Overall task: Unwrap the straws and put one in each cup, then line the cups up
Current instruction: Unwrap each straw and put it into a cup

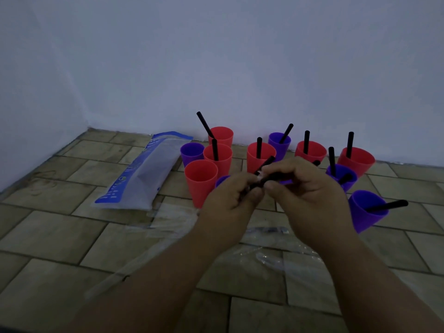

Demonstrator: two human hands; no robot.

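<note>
The left hand [229, 200] and the right hand [310, 191] meet, fingers curled, both pinching one thin black plastic straw [272, 177] above the tiled floor [60, 236]. Just beyond, red and purple plastic cups [200, 181], most holding straws, cluster near the floor's far edge. A blue-and-clear plastic straw packet [141, 174] lies to their left.

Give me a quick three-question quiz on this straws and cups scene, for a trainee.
1. True or false: the front-left red cup holds no straw.
2. What do the left hand and right hand grip together? A a spoon, B a black straw, C a pencil.
3. Fill in: in the head view, the straw packet lies to the ___ of that red cup.
Key: 1 true; 2 B; 3 left.
</note>
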